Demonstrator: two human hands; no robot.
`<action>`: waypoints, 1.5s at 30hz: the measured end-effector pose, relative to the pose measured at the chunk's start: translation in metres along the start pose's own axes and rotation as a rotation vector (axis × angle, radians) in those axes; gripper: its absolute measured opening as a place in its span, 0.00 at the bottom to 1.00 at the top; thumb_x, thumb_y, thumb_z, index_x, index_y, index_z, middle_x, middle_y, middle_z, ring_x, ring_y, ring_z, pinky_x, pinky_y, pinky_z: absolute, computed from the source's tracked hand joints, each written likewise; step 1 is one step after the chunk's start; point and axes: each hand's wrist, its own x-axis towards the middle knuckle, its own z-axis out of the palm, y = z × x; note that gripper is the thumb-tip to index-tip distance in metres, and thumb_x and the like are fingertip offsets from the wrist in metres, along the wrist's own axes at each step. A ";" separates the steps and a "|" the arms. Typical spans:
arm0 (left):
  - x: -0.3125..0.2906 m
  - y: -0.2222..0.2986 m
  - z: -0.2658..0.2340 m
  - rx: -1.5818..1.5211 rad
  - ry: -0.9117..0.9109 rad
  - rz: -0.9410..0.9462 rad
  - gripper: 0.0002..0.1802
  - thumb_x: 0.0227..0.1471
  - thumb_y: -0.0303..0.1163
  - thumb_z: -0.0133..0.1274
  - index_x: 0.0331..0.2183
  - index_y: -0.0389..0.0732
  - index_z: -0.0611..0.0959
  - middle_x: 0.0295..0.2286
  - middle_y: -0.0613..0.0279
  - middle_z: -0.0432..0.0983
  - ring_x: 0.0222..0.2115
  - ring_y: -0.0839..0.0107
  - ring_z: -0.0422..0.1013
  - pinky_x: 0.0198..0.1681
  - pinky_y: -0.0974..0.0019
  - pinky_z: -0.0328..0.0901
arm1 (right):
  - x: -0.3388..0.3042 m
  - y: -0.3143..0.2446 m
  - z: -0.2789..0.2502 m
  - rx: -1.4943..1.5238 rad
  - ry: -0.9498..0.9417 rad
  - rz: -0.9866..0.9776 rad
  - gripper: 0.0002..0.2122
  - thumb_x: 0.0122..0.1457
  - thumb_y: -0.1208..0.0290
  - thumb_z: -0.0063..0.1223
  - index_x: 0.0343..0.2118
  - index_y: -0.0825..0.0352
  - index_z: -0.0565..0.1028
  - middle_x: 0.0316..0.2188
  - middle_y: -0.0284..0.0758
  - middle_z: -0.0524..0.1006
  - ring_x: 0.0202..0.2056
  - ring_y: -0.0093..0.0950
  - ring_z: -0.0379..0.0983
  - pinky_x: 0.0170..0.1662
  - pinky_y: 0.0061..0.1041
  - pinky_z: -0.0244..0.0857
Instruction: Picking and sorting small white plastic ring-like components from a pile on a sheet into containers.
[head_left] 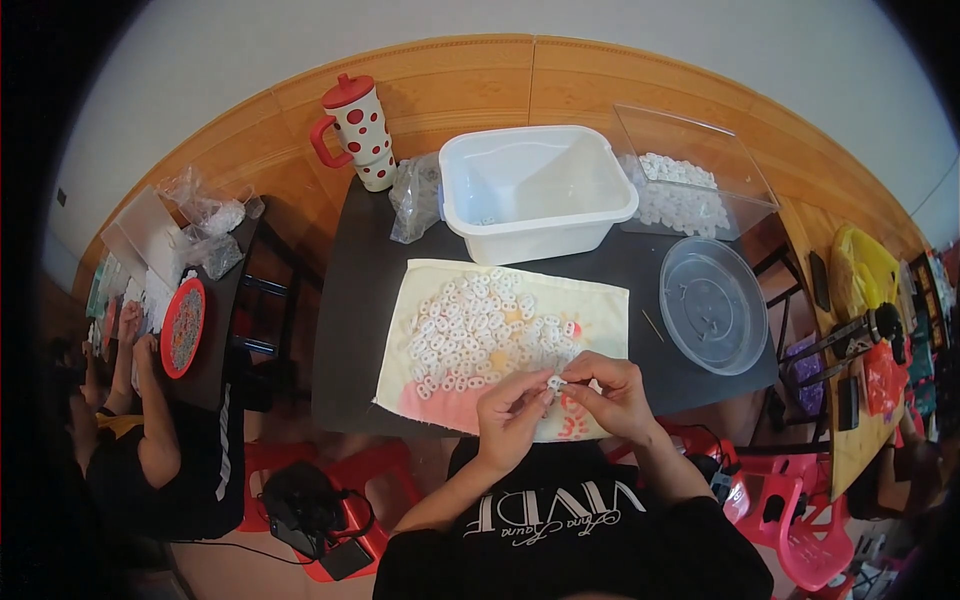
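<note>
My left hand and my right hand meet over the near edge of a pale yellow and pink cloth. Fingertips of both hands pinch one small white plastic piece with a hole in it; its finer details are too small to tell. Spread across the cloth beyond them lies a pile of small white oval pieces, many showing two holes. Some loose white bits lie just past my fingertips.
Behind the cloth stands a white plastic tub. A clear box of white pieces and a round clear tray are to the right, near a thin stick. A spotted tumbler stands back left. Another person works at left, beside a red tray.
</note>
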 end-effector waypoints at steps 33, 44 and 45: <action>0.007 0.003 -0.018 0.784 -0.233 0.398 0.14 0.40 0.14 0.53 0.35 0.31 0.80 0.31 0.50 0.72 0.33 0.51 0.70 0.35 0.56 0.67 | -0.006 0.017 0.004 -0.590 -0.206 -0.428 0.11 0.40 0.82 0.57 0.31 0.70 0.75 0.33 0.40 0.73 0.35 0.40 0.72 0.37 0.34 0.67; 0.011 0.002 -0.020 0.815 -0.337 0.352 0.14 0.38 0.13 0.51 0.33 0.31 0.78 0.29 0.52 0.67 0.33 0.51 0.66 0.34 0.55 0.64 | -0.006 0.024 0.001 -0.607 -0.321 -0.442 0.14 0.34 0.79 0.57 0.30 0.70 0.73 0.33 0.39 0.70 0.34 0.39 0.68 0.38 0.32 0.65; 0.011 0.003 -0.020 0.815 -0.338 0.347 0.14 0.38 0.13 0.51 0.33 0.31 0.78 0.29 0.52 0.67 0.33 0.51 0.66 0.34 0.55 0.64 | -0.006 0.025 0.001 -0.604 -0.321 -0.439 0.14 0.34 0.79 0.57 0.30 0.70 0.73 0.33 0.39 0.70 0.34 0.39 0.68 0.38 0.32 0.65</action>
